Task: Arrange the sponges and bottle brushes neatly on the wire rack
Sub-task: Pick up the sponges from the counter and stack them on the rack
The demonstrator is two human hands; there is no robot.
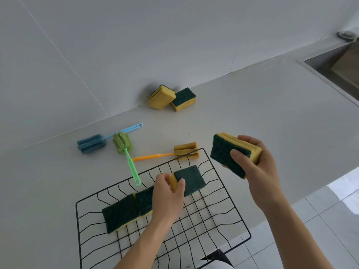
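Observation:
A black wire rack [217, 214] lies on the counter near its front edge. Two green-topped yellow sponges [120, 214] lie side by side on the rack's left half. My left hand [168, 195] grips a third sponge [192, 180] at its yellow end, resting it on the rack to the right of those two. My right hand [256, 164] holds another sponge [229, 152] in the air above the rack's right corner. Two more sponges [171, 99] sit by the wall. A blue bottle brush [93, 143], a green one [126, 150] and an orange one [182, 152] lie on the counter behind the rack.
The white counter [252, 105] meets a tiled wall at the back. A steel sink [338, 65] is set in at the far right. The counter's front edge drops to a tiled floor [320, 220] on the right.

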